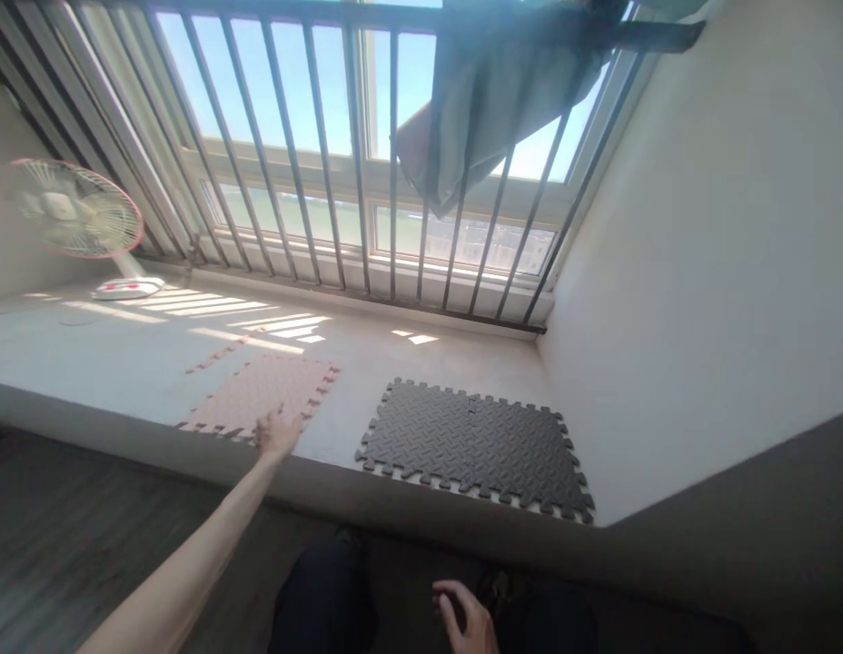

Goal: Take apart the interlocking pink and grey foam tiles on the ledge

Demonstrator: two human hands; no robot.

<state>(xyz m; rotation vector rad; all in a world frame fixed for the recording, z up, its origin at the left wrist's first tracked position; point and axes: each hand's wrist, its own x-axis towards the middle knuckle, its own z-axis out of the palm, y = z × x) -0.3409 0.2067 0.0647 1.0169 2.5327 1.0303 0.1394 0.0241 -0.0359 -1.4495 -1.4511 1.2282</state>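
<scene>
The left hand lay open on the pink mat to hold its edge. The right hand rested loose and empty on a knee.

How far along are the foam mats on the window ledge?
Done: the dark grey mat lies flat on the ledge, its tiles joined. In hand: the left hand reaches onto the near edge of the pink mat, which lies flat beside it, apart by a gap. The right hand rests low, holding nothing. Left: a loose pink edge strip lies behind the pink mat, unattached.
</scene>
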